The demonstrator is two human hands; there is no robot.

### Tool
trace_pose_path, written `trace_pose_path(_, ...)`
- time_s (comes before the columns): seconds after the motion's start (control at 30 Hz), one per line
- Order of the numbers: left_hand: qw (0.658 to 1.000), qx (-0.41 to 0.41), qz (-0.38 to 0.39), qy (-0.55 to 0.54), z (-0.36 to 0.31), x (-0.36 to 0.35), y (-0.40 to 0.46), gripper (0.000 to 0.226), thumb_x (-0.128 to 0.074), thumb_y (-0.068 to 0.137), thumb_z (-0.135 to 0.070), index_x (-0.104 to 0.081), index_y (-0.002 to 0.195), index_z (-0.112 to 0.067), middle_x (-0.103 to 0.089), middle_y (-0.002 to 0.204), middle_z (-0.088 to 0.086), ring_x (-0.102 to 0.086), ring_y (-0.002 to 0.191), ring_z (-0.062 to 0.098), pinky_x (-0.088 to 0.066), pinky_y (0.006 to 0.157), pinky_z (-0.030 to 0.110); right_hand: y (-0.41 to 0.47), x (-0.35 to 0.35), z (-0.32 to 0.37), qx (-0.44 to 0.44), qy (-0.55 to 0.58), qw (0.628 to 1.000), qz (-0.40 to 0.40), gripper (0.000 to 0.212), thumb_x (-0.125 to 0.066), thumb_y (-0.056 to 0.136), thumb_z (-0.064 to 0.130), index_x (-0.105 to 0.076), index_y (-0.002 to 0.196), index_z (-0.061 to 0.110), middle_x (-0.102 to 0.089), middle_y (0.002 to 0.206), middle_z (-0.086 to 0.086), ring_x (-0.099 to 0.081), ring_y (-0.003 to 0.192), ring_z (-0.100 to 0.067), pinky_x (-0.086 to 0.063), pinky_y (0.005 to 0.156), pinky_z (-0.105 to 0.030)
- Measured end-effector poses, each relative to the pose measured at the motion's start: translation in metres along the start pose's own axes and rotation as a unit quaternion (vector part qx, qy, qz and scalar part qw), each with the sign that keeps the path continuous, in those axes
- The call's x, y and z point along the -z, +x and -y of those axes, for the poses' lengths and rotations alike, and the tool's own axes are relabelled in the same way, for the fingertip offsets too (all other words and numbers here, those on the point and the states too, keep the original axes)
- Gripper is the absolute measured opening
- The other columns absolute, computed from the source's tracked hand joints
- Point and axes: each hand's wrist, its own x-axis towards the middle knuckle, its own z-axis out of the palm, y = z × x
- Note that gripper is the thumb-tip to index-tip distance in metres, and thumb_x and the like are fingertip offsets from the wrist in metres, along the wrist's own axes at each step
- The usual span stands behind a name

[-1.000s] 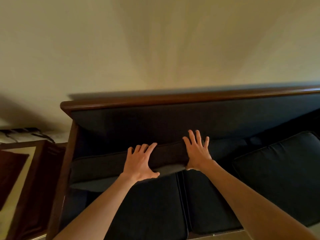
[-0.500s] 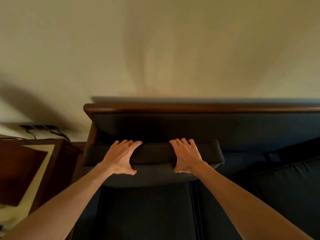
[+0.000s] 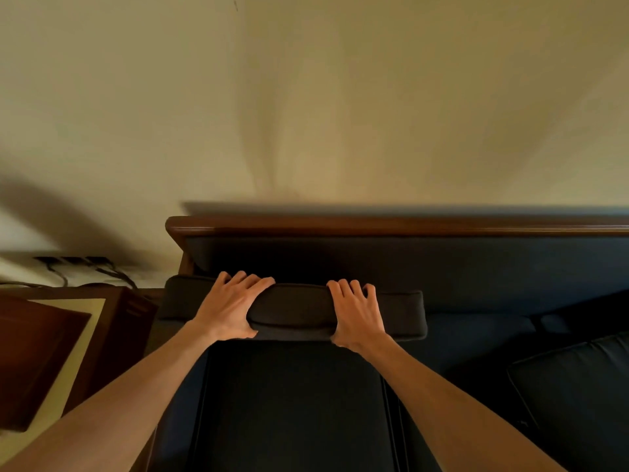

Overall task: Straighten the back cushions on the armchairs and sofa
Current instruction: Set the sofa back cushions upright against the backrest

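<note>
A dark back cushion stands at the left end of the sofa, its top edge facing me, close in front of the sofa's upholstered back. My left hand grips that top edge near its left side, fingers over the far side and thumb on the near side. My right hand grips the same edge further right in the same way. Below lies a dark seat cushion. Another dark cushion lies tilted on the seat at the right.
A beige wall rises behind the sofa's wooden top rail. A dark wooden side table stands left of the sofa. Cables and a power strip lie on the floor behind it.
The cushion has come up from lying slanted against the seat to standing near the sofa back. Both hands went from flat, spread fingers to a grip on its top edge.
</note>
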Motion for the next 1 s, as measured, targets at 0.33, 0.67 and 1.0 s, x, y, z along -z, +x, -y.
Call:
trace_pose_path(0.33, 0.999, 0.029, 0.022, -0.027, 0.018, 0.012, 0.036, 0.117, -0.083, 0.059, -0.057, -0.016, 0.151, -0.029, -0.037, 0.15, -0.003, -0.036, 0.137, 0.022, -0.022, 0.117, 0.046, 0.02, -0.011, -0.02, -0.03, -0.014, 0.997, -0.075, 0.121, -0.085, 0.062, 0.056, -0.02, 0.154, 0.013, -0.038, 0.153, -0.018, -0.028, 0.146, -0.037, -0.014, 0.117, -0.06)
trace_pose_path(0.67, 0.995, 0.078, 0.043, -0.048, 0.041, 0.014, 0.067, 0.116, -0.082, 0.061, -0.055, -0.013, 0.151, -0.034, -0.032, 0.152, 0.0, -0.027, 0.143, 0.025, -0.014, 0.121, 0.049, 0.063, 0.012, -0.053, 0.002, 0.001, 1.0, -0.002, 0.114, -0.079, 0.079, 0.042, 0.002, 0.158, 0.025, -0.005, 0.164, -0.013, 0.0, 0.152, -0.033, -0.006, 0.121, -0.055)
trace_pose_path(1.0, 0.996, 0.09, -0.006, 0.003, 0.032, 0.011, 0.067, 0.11, -0.088, 0.053, -0.052, -0.03, 0.145, -0.033, -0.046, 0.136, -0.002, -0.043, 0.128, 0.022, -0.026, 0.112, 0.05, 0.055, 0.0, -0.072, -0.046, -0.043, 0.997, -0.038, 0.122, -0.077, 0.06, 0.07, -0.008, 0.155, 0.037, -0.032, 0.153, -0.01, -0.026, 0.143, -0.033, -0.006, 0.113, -0.07)
